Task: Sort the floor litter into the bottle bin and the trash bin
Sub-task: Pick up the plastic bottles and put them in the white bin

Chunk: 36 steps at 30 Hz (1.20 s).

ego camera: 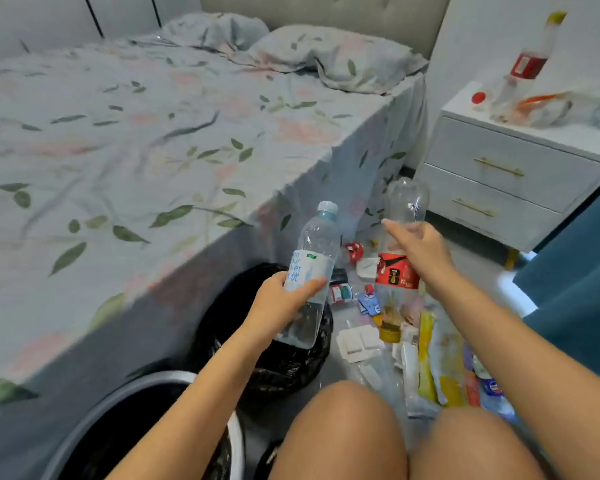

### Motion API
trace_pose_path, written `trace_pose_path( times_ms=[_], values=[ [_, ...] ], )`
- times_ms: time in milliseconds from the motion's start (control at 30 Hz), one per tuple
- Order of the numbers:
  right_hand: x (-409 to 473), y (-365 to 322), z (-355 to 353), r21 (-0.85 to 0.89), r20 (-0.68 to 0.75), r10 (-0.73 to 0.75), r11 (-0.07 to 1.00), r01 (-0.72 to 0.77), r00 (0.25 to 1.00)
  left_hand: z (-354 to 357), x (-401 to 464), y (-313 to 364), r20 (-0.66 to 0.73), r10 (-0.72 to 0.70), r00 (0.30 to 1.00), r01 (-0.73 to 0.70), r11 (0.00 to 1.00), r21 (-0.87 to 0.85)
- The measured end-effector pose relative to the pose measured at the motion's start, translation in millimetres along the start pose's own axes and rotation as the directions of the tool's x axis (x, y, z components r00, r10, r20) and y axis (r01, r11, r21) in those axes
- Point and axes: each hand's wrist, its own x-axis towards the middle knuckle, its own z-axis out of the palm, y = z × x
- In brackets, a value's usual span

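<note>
Gripping a water bottle [309,271] in my left hand [281,303] and a red-labelled bottle [399,258] in my right hand [420,251], I should drop each squarely into whichever near-left bin takes bottles, black-lined bin [274,368] or grey bin [146,382].

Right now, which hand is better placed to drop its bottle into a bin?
Left. The left hand holds the water bottle directly over the black-lined bin; the right hand holds its red-labelled bottle over the litter.

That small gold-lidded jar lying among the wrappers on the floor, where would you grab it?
Grip the gold-lidded jar around its round lid end, coming from above, since that end faces up and is exposed. Wrappers crowd its right side, so approaching from the left looks easier. Both hands are busy holding bottles.
</note>
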Motion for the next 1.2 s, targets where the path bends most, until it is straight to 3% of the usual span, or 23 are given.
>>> trace_pose_path(
  times_ms=[267, 567, 900, 1200],
  values=[
    [-109, -52, 124, 0.132, 0.304, 0.005, 0.990, -0.047, 0.953, -117, -98, -49, -0.274, -0.018, 0.961, 0.018, 1.000, -0.004],
    [-189, -31, 197, 0.023, 0.448, -0.019, 1.000, 0.009, 0.894, -166, -158, -152, -0.447, -0.209, 0.870, 0.160, 0.977, -0.144],
    [-205, -24, 215, -0.031, 0.502, -0.086, 0.993, 0.118, 0.861, -175, -168, -257, -0.394, -0.395, 0.830, 0.425, 0.905, -0.011],
    [-209, -21, 209, -0.065, 0.520, -0.089, 0.988, 0.143, 0.849, -157, -115, -295, -0.417, -0.607, 0.676, 0.668, 0.744, -0.002]
  ],
)
